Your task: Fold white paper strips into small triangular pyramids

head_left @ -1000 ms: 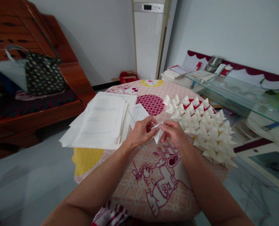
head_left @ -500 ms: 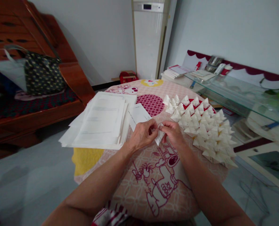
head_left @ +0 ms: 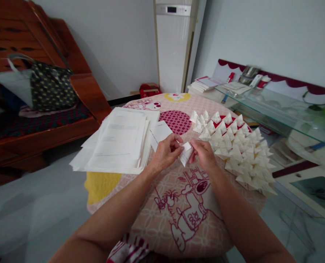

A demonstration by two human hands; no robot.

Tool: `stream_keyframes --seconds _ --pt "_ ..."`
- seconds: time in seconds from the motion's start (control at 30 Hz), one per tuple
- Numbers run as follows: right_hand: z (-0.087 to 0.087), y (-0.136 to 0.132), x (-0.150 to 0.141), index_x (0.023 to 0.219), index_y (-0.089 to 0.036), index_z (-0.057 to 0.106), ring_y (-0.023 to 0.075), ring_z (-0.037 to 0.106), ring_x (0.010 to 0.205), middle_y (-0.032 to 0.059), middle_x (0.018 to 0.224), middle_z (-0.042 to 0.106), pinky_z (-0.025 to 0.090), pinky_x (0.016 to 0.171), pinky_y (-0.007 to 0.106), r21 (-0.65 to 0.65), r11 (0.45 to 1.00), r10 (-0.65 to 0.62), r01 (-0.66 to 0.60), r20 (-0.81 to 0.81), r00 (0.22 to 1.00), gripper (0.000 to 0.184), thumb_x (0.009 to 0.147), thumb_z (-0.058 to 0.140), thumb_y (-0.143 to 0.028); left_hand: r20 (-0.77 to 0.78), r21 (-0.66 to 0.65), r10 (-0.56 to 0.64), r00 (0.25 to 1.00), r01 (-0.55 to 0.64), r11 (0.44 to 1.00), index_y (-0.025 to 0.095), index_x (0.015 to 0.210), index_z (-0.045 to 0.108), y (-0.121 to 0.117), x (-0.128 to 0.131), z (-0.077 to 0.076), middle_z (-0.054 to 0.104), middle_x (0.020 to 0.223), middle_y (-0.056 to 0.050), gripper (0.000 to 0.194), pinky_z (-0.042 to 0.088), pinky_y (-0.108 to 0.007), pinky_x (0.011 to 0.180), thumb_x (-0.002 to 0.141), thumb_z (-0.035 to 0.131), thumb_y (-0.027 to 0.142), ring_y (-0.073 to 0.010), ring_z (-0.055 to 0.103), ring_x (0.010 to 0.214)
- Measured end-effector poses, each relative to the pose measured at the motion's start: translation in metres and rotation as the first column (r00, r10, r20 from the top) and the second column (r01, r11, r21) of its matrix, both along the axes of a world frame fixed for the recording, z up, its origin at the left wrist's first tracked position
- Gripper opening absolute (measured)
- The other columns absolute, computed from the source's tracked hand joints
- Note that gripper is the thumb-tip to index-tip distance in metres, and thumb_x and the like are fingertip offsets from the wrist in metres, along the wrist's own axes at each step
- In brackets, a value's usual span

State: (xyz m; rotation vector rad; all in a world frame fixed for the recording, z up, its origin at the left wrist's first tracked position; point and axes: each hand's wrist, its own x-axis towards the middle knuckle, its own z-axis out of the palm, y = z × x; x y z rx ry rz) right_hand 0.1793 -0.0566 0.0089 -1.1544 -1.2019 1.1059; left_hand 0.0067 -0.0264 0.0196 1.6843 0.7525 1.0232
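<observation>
Between my two hands is a small folded piece of white paper (head_left: 186, 153), narrowing to a point at its lower end. My left hand (head_left: 168, 150) pinches its left edge with thumb and fingertips. My right hand (head_left: 203, 153) grips the opposite edge, fingers curled. Just beyond my left hand lies a loose printed paper slip (head_left: 161, 132), partly covered by that hand. Stacked printed sheets (head_left: 115, 138) rest on the table to the left. On the right stand many pointed folded paper pieces (head_left: 239, 149), set close together in rows.
A pink patterned cloth (head_left: 190, 204) covers the round table. To the right is a glass-topped stand (head_left: 283, 113) carrying papers, a metal container and a cup. A wooden bench (head_left: 88, 98) with bags is at left; a tall white air conditioner (head_left: 173, 47) stands behind.
My hands have moved slightly apart, and more of the folded paper now shows between them. The right hand's fingers have shifted to the paper's right edge.
</observation>
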Motion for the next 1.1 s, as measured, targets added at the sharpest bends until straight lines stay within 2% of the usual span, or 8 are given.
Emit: stream_keyframes --seconds 0.27,0.4,0.5,0.6,0.73,0.83,0.97,1.1 --pt "0.007 -0.004 0.009 0.059 -0.019 0.061 0.0069 0.035 0.036 -0.0061 0.041 0.043 0.024 0.038 0.022 0.044 0.998 0.033 -0.042 0.181 0.983 0.036 0.081 0.072 -0.045 -0.069 0.042 -0.014 0.998 0.017 0.999 0.016 0.104 0.059 0.001 -0.001 0.0 0.054 0.063 0.007 0.025 0.033 -0.02 0.051 0.085 0.07 0.027 -0.0065 0.045 0.052" --pt "0.009 -0.005 0.009 0.059 -0.018 0.064 0.0057 0.033 0.035 -0.0062 0.043 0.044 0.018 0.035 0.023 0.018 1.0 0.0 -0.001 0.058 0.998 0.031 0.077 0.074 -0.041 -0.055 -0.033 -0.109 0.992 0.108 0.994 0.013 0.091 0.065 0.006 -0.003 0.0 0.053 0.063 0.004 0.026 0.032 -0.021 0.051 0.088 0.068 0.039 -0.0068 0.045 0.052" --pt "0.01 -0.003 0.011 0.059 -0.018 0.064 0.0053 0.033 0.033 -0.0062 0.045 0.046 0.016 0.033 0.023 -0.003 0.999 -0.042 0.042 -0.108 0.993 0.03 0.07 0.079 -0.042 -0.053 -0.082 -0.19 0.98 0.185 0.979 0.013 0.076 0.063 0.011 -0.008 0.002 0.05 0.057 0.004 0.037 0.029 -0.021 0.049 0.09 0.065 0.047 -0.0063 0.041 0.05" --pt "0.011 -0.001 0.012 0.057 -0.02 0.06 0.0057 0.032 0.033 -0.0068 0.042 0.044 0.019 0.033 0.022 -0.022 0.998 -0.063 0.059 -0.259 0.964 0.034 0.067 0.081 -0.043 -0.006 -0.138 -0.261 0.965 0.257 0.956 0.013 0.071 0.062 0.014 -0.014 0.004 0.048 0.055 0.004 0.042 0.028 -0.021 0.05 0.088 0.067 0.051 -0.0064 0.039 0.051" --pt "0.008 0.001 0.015 0.059 -0.021 0.059 0.0071 0.035 0.036 -0.0052 0.048 0.05 0.023 0.032 0.023 -0.042 0.996 -0.083 0.073 -0.403 0.912 0.033 0.065 0.084 -0.043 0.05 -0.25 -0.342 0.938 0.343 0.905 0.013 0.079 0.066 0.018 -0.02 0.005 0.05 0.06 0.004 0.037 0.027 -0.02 0.05 0.082 0.074 0.049 -0.0061 0.039 0.053" --pt "0.001 0.004 0.018 0.065 -0.022 0.062 0.0109 0.047 0.045 -0.0029 0.056 0.058 0.036 0.037 0.024 -0.048 0.993 -0.121 0.111 -0.48 0.869 0.029 0.066 0.084 -0.042 0.055 -0.33 -0.383 0.922 0.379 0.865 0.013 0.083 0.068 0.021 -0.023 0.003 0.053 0.062 0.004 0.032 0.027 -0.019 0.049 0.074 0.081 0.041 -0.0055 0.04 0.053" --pt "-0.007 0.007 0.022 0.073 -0.024 0.066 0.0197 0.066 0.067 0.0009 0.07 0.068 0.053 0.055 0.031 -0.053 0.991 -0.132 0.122 -0.52 0.844 0.026 0.07 0.083 -0.042 0.153 -0.373 -0.313 0.937 0.348 0.86 0.013 0.078 0.067 0.02 -0.022 0.003 0.06 0.071 0.001 0.028 0.031 -0.017 0.048 0.068 0.084 0.033 -0.0044 0.044 0.054" --pt "-0.003 0.005 0.021 0.072 -0.024 0.067 0.0174 0.062 0.057 0.0002 0.067 0.068 0.051 0.051 0.031 -0.002 1.0 -0.003 0.002 -0.477 0.879 0.028 0.071 0.082 -0.047 0.332 -0.414 -0.189 0.924 0.323 0.851 0.013 0.077 0.064 0.017 -0.019 0.004 0.064 0.077 -0.001 0.028 0.034 -0.016 0.045 0.067 0.082 0.033 -0.0037 0.048 0.05"
